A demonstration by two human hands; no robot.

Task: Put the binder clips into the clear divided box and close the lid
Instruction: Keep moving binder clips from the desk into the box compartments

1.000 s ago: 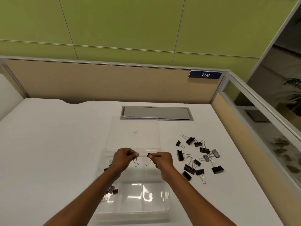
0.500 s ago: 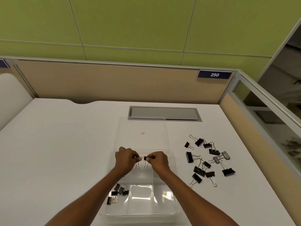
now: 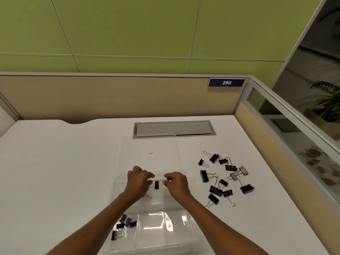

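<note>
Between the loosely curled hands (image 3: pixel 159 183), over the box (image 3: pixel 185 234), a binder clip (image 3: pixel 156 184), grip unclear.

Black binder clips (image 3: pixel 225 178) with silver wire handles; clear divided box (image 3: pixel 181 234); white bench (image 3: pixel 55 172); green wall (image 3: pixel 128 30); navy label (image 3: pixel 226 82), white numerals.

The clear box (image 3: pixel 152 234) runs off the bottom edge below the hands. The left hand (image 3: pixel 138 182) covers the compartment beneath it. Whether either hand touches the small clip (image 3: pixel 156 184) between them is unclear.
</note>
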